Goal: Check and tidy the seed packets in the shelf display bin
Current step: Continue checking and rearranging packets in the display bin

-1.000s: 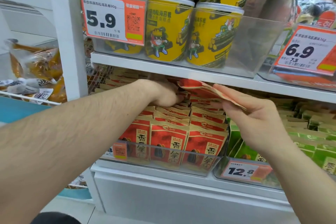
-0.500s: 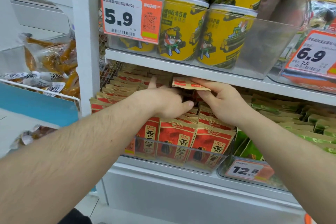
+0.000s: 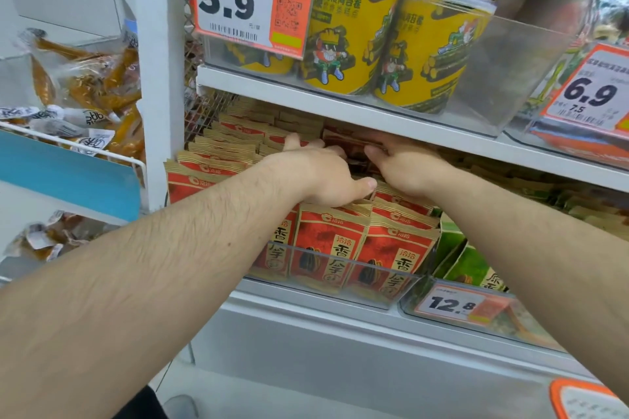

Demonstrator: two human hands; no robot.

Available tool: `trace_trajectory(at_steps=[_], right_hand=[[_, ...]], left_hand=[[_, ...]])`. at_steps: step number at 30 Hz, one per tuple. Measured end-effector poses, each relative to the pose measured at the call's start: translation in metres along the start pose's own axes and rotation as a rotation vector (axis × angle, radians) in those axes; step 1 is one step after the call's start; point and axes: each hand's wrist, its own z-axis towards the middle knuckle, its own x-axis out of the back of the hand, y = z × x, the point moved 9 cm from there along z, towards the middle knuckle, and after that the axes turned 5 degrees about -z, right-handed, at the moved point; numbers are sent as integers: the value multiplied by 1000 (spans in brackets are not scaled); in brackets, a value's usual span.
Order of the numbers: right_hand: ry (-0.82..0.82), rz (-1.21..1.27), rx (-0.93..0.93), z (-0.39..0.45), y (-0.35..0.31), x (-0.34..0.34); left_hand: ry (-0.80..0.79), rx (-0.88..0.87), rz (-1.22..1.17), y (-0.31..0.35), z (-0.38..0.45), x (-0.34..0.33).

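Shop shelving, white metal. Lower shelf (image 3: 306,323) carries a clear bin (image 3: 340,286) packed w/ red seed packets (image 3: 326,245) standing in rows front to back, gold top edges showing. Just right of it a 2nd clear bin w/ green packets (image 3: 469,265) and a 12.8 tag (image 3: 452,304) on its front. Upper shelf (image 3: 340,102) sits close over the packets; on it a clear bin of yellow cans (image 3: 350,41), a 5.9 tag (image 3: 252,0) at front left, a 6.9 tag (image 3: 592,95) further right. White upright post (image 3: 160,71) left of the shelves; beyond it a wire basket (image 3: 68,143) w/ a blue front panel holding clear-wrapped brownish snacks (image 3: 88,85). Pale floor below.

Both bare forearms reach in from the bottom corners and meet over the mid-back rows of the red bin, under the upper shelf. Left hand (image 3: 323,173) is palm down on the packet tops, thumb out to the right, fingers extended back between rows, relaxed, nothing clasped as far as visible. Right hand (image 3: 405,167) just beside it, nearly touching, thumb toward the left hand, fingers pushed in at a dark red packet (image 3: 347,143) lying tilted in shadow at the back; fingertips hidden, so can't tell if they pinch it or only press.
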Motion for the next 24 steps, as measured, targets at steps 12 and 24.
trace_trajectory(at_steps=[12,24], right_hand=[[-8,-58,-90,23,6,1],[23,-70,-118,47,-6,-13]], left_hand=[[646,-241,-72,4,-74,52],[1345,-80,-791,-106,-155,22]])
